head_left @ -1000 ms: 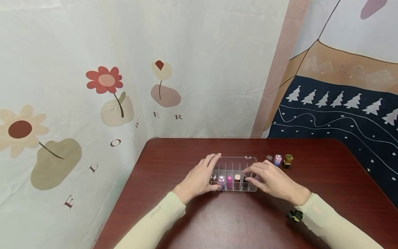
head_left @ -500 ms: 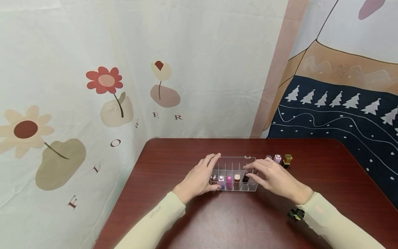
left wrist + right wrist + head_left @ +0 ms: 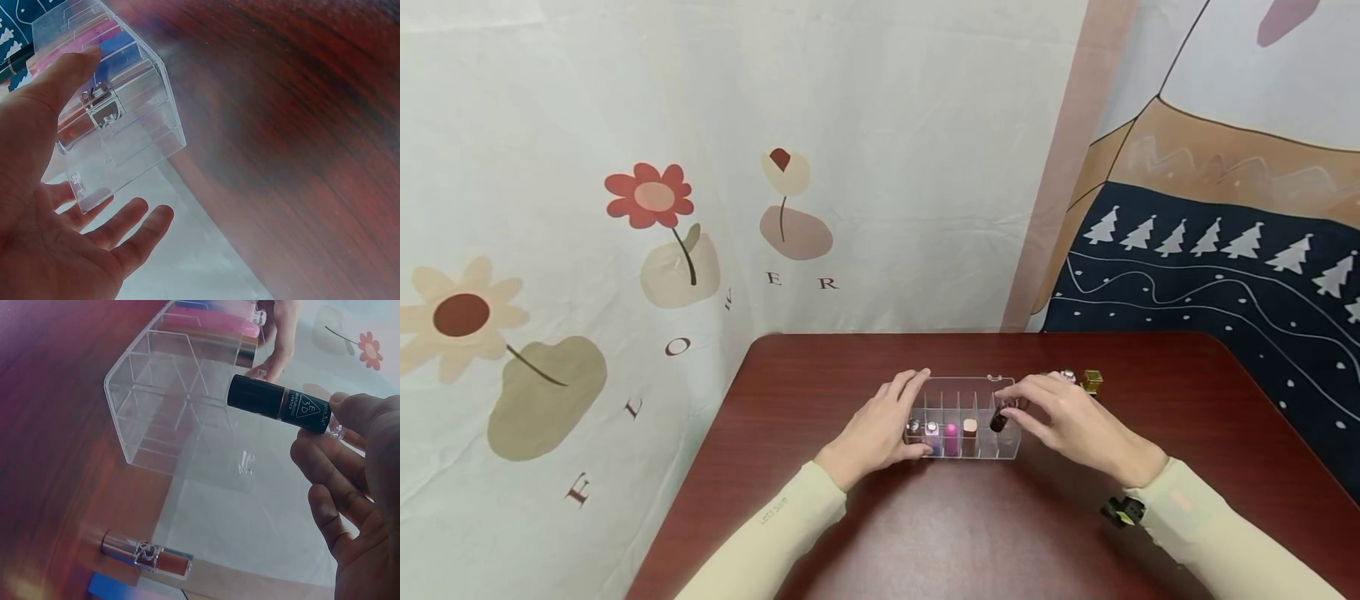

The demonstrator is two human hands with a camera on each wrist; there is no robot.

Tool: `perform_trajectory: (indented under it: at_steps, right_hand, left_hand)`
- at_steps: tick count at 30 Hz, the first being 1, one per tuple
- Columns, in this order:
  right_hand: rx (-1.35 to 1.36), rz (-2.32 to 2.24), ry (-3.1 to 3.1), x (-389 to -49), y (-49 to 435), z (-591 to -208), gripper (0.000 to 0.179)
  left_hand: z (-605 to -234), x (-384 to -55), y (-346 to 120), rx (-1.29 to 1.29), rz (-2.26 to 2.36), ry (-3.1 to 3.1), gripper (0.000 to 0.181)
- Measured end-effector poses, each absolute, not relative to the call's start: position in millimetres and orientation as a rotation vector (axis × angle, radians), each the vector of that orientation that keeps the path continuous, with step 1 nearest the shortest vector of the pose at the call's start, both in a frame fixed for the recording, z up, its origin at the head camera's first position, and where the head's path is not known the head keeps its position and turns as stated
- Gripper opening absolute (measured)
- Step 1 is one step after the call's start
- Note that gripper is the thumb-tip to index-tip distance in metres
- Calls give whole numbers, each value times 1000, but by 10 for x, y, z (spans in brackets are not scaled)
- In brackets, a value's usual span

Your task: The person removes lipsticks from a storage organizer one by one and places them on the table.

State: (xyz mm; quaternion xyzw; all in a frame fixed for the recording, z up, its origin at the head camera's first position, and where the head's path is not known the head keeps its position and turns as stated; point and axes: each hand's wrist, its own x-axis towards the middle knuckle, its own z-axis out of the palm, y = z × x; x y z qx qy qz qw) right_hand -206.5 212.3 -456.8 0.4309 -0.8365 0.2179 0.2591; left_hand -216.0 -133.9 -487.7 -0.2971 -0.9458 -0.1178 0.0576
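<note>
A clear compartment box, its clear lid raised at the back, stands on the table. My left hand holds its left end, thumb at the front and fingers behind. Inside stand several lipsticks, among them a magenta lipstick and a brown lipstick. My right hand pinches a black lipstick by its clear-tipped end, between thumb and fingers. It is tilted over the right-hand compartments, with white print on its side in the right wrist view.
Behind my right hand stand a gold-topped lipstick and a silver-topped tube. In the right wrist view, a brown tube with silver trim is beside a blue-and-pink tube. The dark red table meets a printed curtain.
My right hand has lifted the black lipstick up out of its compartment and drawn it slightly right, tilting it. My left hand keeps its hold on the box.
</note>
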Motion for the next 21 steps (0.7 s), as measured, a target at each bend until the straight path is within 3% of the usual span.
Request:
perform_trajectory:
  at_steps: [9,13,18,21]
  right_hand:
    - [1135,611,-2259,-2054,2230,-4521,49]
    - [1128,604,-2225,-2055,2267,-4503,24]
    - [1118,606,-2182,-2062,2303,-4494,46]
    - [1114,628,-2179,-2059,2333,-4489,44]
  left_hand:
    - [-4880,-2157,-1333,-890,-380,-2879,130]
    - [-4870,-2147,-1329,-886,-385,-2883,130]
    - [-4872,-2148,-1322,-882,-391,-2885,130]
    - [-4876,-2149,-1318,-883,-398,-2886,130]
